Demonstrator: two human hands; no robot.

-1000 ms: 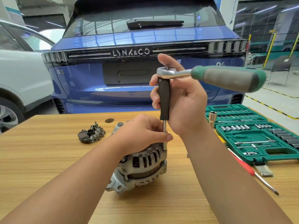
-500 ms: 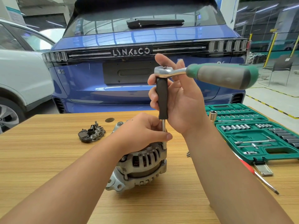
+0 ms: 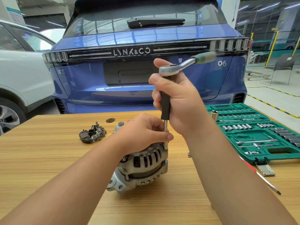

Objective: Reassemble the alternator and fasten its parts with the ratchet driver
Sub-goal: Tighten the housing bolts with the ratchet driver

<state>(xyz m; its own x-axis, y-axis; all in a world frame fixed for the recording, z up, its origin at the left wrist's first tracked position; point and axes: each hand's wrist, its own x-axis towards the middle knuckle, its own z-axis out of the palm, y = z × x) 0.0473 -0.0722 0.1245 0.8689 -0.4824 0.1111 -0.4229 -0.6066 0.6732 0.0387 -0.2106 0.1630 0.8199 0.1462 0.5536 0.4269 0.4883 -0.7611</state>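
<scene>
alternator (image 3: pixel 142 166) sits at centre frame on the wooden table (image 3: pixel 48 151), standing on its mounting side, vented housing facing the camera. left hand (image 3: pixel 142 132) rests on top of it, fingers curled over the housing, thumb tip pressed against the thin steel shaft of the driver. right hand (image 3: pixel 177 101) is directly above, fingers wrapped tight around the black grip of the ratchet driver (image 3: pixel 165 104), whose long axis runs straight up and down. socket end meets the right edge of the housing just below the left thumb; the bolt itself is hidden. ratchet head (image 3: pixel 168 69) sits on top, its green handle blurred, pointing toward upper right. likely step: tightening a through-bolt. the next swing depends on the shaft staying vertical over that edge. loose black part (image 3: pixel 92 133) lies left of centre; green socket case (image 3: pixel 253 135) open at right, a screwdriver (image 3: pixel 266 181) beside it.
</scene>
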